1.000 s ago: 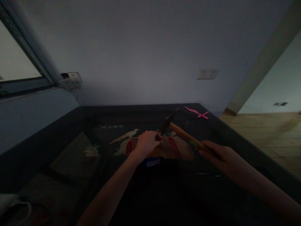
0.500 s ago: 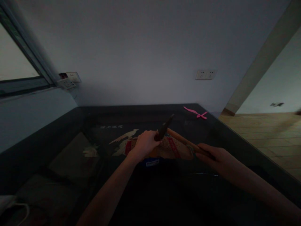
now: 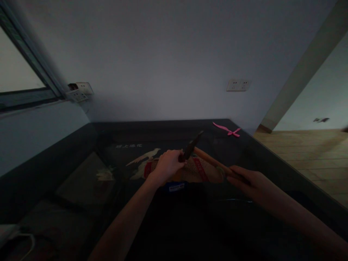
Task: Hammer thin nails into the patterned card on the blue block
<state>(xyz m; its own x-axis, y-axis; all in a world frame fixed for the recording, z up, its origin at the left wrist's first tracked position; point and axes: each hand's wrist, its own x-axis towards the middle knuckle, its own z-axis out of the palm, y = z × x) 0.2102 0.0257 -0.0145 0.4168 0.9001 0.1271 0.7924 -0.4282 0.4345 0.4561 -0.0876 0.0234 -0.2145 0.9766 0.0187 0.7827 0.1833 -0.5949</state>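
My left hand is closed around a dark, tapered, blade-like piece, its narrow end pointing up and to the right. My right hand grips the lower end of a light wooden stick. The stick slopes up to the left, and its far end is close beside the dark piece; dim light hides whether they touch. Below both lies a tan, dotted packet with red bands, partly covered by my left hand. A blue item with a pale label sits at its near edge.
The dark glossy tabletop bears a printed white bird and characters. A pink ribbon rests near the far right corner. Wall sockets are behind, and a white cable is at lower left. Wall borders the table's back.
The dark piece in my left hand has tipped slightly further to the right. My right hand and the wooden stick stay almost in place.
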